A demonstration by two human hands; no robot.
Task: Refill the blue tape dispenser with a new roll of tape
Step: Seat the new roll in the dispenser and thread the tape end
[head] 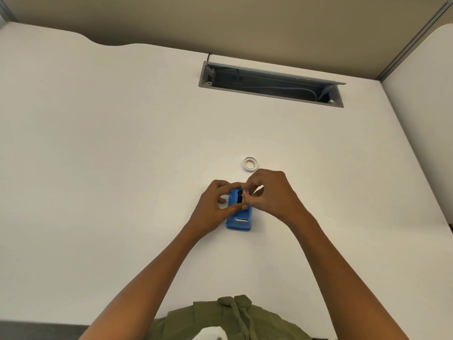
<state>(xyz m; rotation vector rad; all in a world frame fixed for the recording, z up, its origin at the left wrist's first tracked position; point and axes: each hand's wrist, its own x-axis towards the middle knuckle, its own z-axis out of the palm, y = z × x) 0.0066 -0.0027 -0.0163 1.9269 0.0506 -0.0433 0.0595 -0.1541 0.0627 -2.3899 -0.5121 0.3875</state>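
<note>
Head view puts us over a white bench with the blue tape dispenser lying flat near the middle, its metal cutter strip toward us. Our left hand grips the dispenser's left side, thumb and fingers curled round it. Our right hand has its fingers pinched together over the black slot at the far end — on something small and pale, though we cannot tell whether it is a tape end or the core. A white ring, probably a tape roll or spent core, lies on the bench just beyond the right hand.

To do this step well, we judge the left hand should keep the body pinned flat while the right works squarely along the slot, not twisting.

Further back, an open grey cable tray is set into the bench, below a beige partition wall.
</note>
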